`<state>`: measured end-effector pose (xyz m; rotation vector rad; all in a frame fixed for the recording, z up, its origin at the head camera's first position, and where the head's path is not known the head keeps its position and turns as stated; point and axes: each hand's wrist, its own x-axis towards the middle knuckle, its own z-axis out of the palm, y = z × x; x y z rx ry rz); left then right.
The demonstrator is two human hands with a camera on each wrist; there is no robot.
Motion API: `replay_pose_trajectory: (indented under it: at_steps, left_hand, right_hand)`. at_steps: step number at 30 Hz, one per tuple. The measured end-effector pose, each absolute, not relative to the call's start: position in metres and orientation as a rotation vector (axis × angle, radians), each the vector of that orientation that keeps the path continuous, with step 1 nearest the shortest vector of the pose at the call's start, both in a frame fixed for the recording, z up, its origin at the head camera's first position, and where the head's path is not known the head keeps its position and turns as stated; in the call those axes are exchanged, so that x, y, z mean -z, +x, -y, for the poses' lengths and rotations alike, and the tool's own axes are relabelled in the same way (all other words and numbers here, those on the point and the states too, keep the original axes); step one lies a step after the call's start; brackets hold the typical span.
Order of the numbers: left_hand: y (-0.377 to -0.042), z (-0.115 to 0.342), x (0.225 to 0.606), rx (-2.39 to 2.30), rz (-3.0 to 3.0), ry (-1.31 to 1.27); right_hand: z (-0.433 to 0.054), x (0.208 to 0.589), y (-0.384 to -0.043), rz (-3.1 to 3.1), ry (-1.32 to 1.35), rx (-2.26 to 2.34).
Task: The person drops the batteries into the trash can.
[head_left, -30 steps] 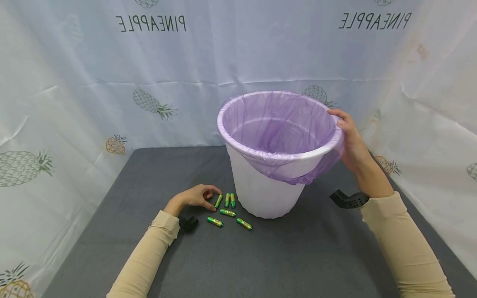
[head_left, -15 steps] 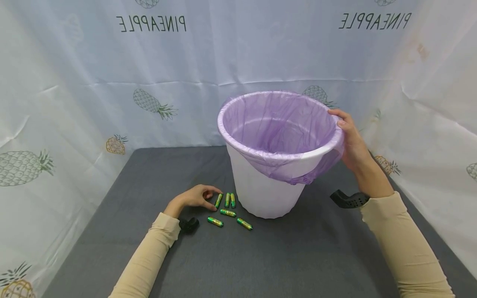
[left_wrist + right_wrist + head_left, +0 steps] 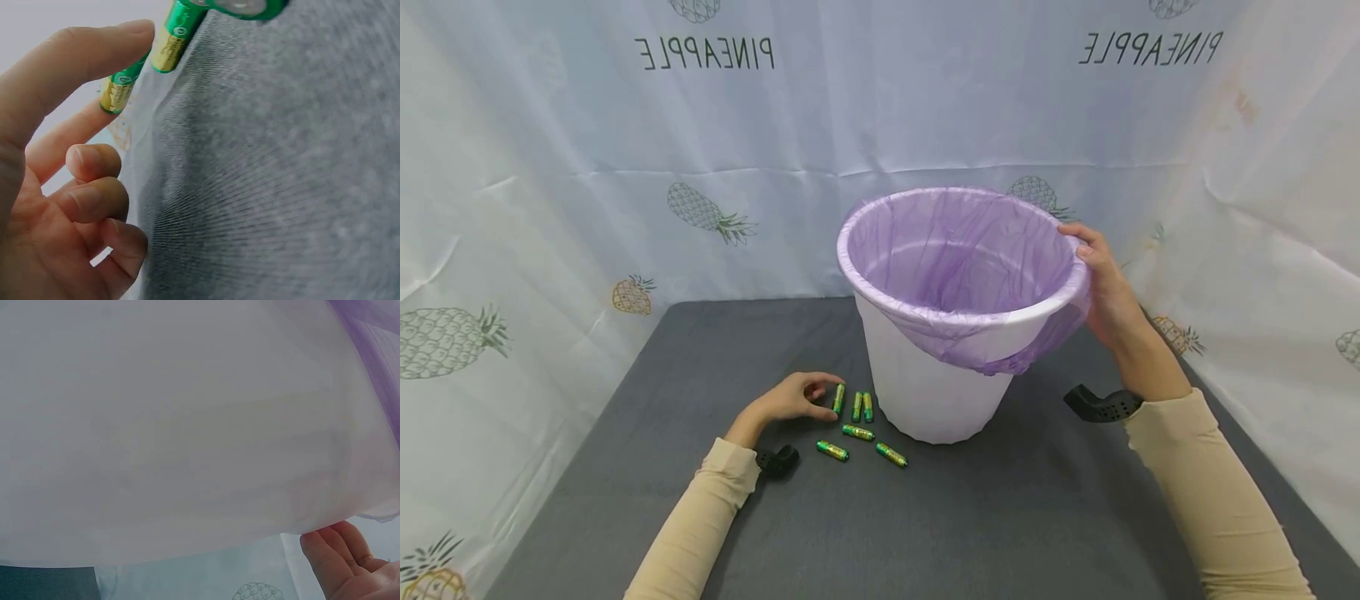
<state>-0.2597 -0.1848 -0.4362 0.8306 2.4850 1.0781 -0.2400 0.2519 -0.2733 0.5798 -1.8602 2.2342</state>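
Observation:
My left hand (image 3: 793,397) pinches a green and gold battery (image 3: 838,399) lengthwise, thumb at one end and index finger at the other. In the left wrist view this battery (image 3: 124,84) is partly behind the thumb, and the other fingers are curled. Just right of it, two batteries (image 3: 862,407) lie side by side. Nearer to me are three more: one battery (image 3: 857,432) by the pair, one at the left (image 3: 832,451) and one at the right (image 3: 891,454). My right hand (image 3: 1108,292) grips the right rim of a white trash bin (image 3: 936,392), lined with a purple bag (image 3: 962,250).
A dark grey cloth (image 3: 880,533) covers the table. Behind and beside it hangs a white curtain (image 3: 820,108) with pineapple prints. The bin stands tall just right of the batteries. Each wrist wears a black strap mount (image 3: 1101,404).
The pinched battery has shifted slightly away from me and left with the left hand, apart from the pair. The right hand and bin hold still; the head view has tipped a little.

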Motion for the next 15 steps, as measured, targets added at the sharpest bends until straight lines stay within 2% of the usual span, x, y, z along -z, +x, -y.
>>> replay_pose_trajectory:
  at_steps: [15]
  left_hand:
    - [-0.251,0.192,0.411,-1.255,-2.536,0.734]
  right_hand:
    - [-0.251,0.273,-0.239,1.855,0.567,-2.240]
